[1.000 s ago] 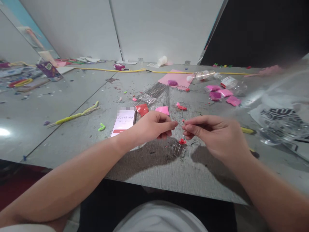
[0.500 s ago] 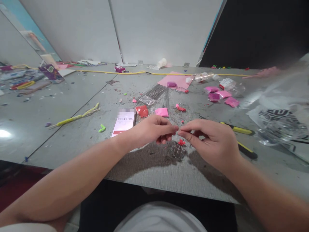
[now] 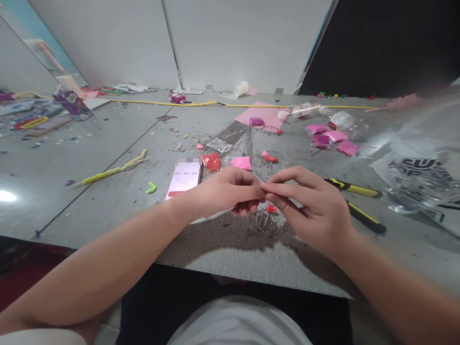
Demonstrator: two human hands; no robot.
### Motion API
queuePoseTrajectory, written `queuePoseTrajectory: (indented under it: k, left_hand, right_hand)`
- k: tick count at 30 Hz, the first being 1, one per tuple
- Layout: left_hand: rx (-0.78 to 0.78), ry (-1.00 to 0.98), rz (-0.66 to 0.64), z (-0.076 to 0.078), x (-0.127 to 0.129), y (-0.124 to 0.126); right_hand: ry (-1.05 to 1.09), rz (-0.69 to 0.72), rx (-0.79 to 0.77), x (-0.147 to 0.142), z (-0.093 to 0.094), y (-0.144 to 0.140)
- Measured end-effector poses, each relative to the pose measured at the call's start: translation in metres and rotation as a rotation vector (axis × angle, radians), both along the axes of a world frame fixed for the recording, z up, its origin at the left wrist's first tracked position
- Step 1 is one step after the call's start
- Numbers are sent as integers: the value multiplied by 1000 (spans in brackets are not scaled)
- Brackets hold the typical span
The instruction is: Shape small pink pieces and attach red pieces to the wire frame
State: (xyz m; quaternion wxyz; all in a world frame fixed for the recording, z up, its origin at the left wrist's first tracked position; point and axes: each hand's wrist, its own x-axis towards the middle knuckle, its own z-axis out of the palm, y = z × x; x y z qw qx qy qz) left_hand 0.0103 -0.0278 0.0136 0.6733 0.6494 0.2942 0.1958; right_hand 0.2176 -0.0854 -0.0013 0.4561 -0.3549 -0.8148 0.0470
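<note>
Left hand (image 3: 224,194) and right hand (image 3: 316,208) pinched fingertip to fingertip over the table (image 3: 108,201), whatever sits in the pinch too small to make out; red bead cluster (image 3: 270,208) on a coiled wire (image 3: 265,220) just below the fingertips, phone (image 3: 184,178) to the left, yellow-handled pliers (image 3: 355,189) to the right.

Pinched fingertips hide whatever is between them

Where the left hand (image 3: 224,191) and right hand (image 3: 316,211) meet, the grip covers the thing held; it is too small to tell. The phone (image 3: 184,178) has a blurred patch at its 12 o'clock end. The clear bag (image 3: 424,177) at 3 o'clock is cut off by the edge, its print unreadable. Clutter at 10 o'clock on the surface (image 3: 108,139) is blurred.
</note>
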Motion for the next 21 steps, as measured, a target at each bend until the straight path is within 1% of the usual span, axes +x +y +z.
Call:
queuePoseTrajectory:
  k: [3,6,7,9,11,13,15,16,17,19,21]
  left_hand:
    - [63,47,-13,2,-2,2]
    - [116,73,-43,4,-3,2]
    - [137,82,-44,4,-3,1]
    - [199,104,-30,4,-3,0]
    - [318,134,1,3,-2,-2]
    - [503,174,36,3,-1,-4]
    - [703,207,65,3,-1,-6]
    - [777,218,77,3,-1,-7]
    - [820,221,89,4,-1,-8]
    - [803,213,117,5,0,-9]
    - [705,190,136,6,1,-9]
  right_hand:
    - [116,0,-155,-1,1,-2]
    - [240,-39,-334,-2,1,-3]
    - [265,-55,-377,-1,1,-3]
    - [270,-75,-407,-1,1,-3]
    - [248,-91,-396,0,2,-3]
    - [254,-99,-419,-1,3,-3]
    - [319,-115,-516,-2,5,-1]
    - [364,-121,-584,-3,6,-1]
    - [415,-116,-659,-3,6,1]
    - [534,-60,-804,-3,7,4]
    - [655,37,-904,-2,6,6]
